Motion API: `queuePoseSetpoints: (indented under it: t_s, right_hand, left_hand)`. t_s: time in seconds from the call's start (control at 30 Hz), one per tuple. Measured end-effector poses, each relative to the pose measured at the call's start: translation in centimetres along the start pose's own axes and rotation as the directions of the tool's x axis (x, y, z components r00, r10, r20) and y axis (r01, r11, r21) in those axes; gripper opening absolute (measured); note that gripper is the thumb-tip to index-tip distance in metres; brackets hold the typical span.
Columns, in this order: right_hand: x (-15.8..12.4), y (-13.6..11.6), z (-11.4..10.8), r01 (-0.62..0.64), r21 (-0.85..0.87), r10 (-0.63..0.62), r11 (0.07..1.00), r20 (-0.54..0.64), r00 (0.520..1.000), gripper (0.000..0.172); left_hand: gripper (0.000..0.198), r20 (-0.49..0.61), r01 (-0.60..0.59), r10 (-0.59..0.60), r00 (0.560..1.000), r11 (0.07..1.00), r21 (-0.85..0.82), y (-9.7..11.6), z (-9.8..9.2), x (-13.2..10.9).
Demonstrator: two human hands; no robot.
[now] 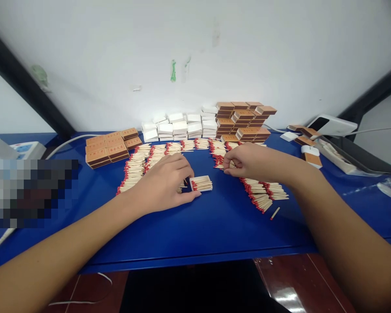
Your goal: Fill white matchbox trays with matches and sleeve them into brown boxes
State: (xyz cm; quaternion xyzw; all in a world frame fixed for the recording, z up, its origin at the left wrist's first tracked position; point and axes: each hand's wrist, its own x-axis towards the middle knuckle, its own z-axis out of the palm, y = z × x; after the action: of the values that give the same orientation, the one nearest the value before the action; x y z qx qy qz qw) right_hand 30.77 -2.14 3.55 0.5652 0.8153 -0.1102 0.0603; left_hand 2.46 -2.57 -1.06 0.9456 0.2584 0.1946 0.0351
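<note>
A small white matchbox tray (pixel 210 186) lies on the blue table, partly filled with red-tipped matches (pixel 202 183). My left hand (pixel 165 184) closes on the tray's left end, thumb along the near side and fingers at the far side. Over the right-hand stretch of loose matches (pixel 259 200), my right hand (pixel 250 163) has thumb and forefinger curled together, close to the red heads. Whatever may be between those fingertips is too small to make out. More matches (pixel 135 169) lie in rows, forming an arc around the tray, partly covered by both hands.
Behind the arc stand stacked white trays (pixel 179 127) and piled brown matchbox sleeves (pixel 243 121). Closed matchboxes (pixel 111 147) sit at left, near a power strip (pixel 29 150). One stray match (pixel 275 213) lies at right. Further right are a white mouse (pixel 310 151) and a dark tray (pixel 361 156).
</note>
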Motion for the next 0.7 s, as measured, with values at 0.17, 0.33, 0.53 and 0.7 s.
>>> queuePoseSetpoints:
  t_s: [0.17,0.33,0.53,0.7]
  right_hand:
    - [-0.1,0.1,0.1,0.013,0.021,-0.013,1.000,0.033,0.999,0.012]
    - [0.1,-0.3,0.5,0.070,0.036,-0.070,0.997,0.015,0.997,0.015]
    - [0.5,0.4,1.0,0.061,0.048,-0.057,0.997,-0.063,0.996,0.022]
    - [0.6,0.6,1.0,0.051,0.027,-0.050,0.998,-0.059,0.997,0.020]
  left_hand:
    - [0.029,-0.007,-0.002,0.002,1.000,1.000,0.015,-0.1,0.1,-0.1]
    - [0.028,-0.010,-0.006,0.006,1.000,1.000,0.004,-0.2,0.1,-0.1]
    - [0.028,-0.002,0.004,-0.004,1.000,1.000,0.005,-0.1,0.1,-0.1]
    - [0.028,-0.005,-0.001,0.001,1.000,1.000,0.007,-0.1,0.1,-0.1]
